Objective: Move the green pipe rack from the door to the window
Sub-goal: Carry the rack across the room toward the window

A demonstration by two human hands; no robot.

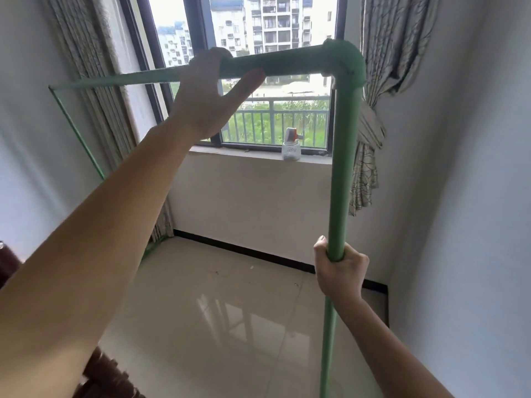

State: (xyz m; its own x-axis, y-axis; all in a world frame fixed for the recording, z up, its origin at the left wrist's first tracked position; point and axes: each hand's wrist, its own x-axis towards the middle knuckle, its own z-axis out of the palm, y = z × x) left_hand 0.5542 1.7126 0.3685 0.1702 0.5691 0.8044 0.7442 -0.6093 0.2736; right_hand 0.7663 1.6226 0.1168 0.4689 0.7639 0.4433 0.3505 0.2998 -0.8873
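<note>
Both hands clamped on green pipe rack (pixel 343 156): left hand (pixel 207 93) around top bar, right hand (pixel 340 268) around upright, facing window (pixel 258 67).

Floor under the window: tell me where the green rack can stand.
The tiled floor is bare between the black baseboard, the left curtain and the right wall. The windowsill holds one jar. Dark furniture crowds the lower left.

Daylit window (pixel 258 38), patterned curtains (pixel 385 33), glossy tiled floor (pixel 230 311), seemingly white walls (pixel 459 168).
</note>
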